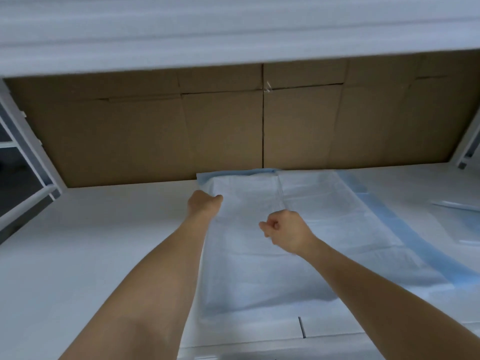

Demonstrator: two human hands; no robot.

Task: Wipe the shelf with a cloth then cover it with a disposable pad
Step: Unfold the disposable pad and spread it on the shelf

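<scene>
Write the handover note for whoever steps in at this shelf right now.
Left hand: fingers curled, gripping the disposable pad at its far left edge.
Right hand: curled at the pad's centre fold; whether it pinches the fold cannot be told.
Pad lies on the white shelf, far edge against the cardboard.
No cloth in view.
Left: spread the pad over the bare left side.

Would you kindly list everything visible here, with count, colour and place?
disposable pad: one, white with blue borders, partly unfolded on the shelf's middle and right
shelf: one, white, across the lower frame
cardboard panels: several, brown, lining the back
upper shelf: one, white, overhead
clear wrapper: one, transparent, far right
left hand: one, gripping the pad's far left part
right hand: one, pinching a pad fold at the centre
</scene>
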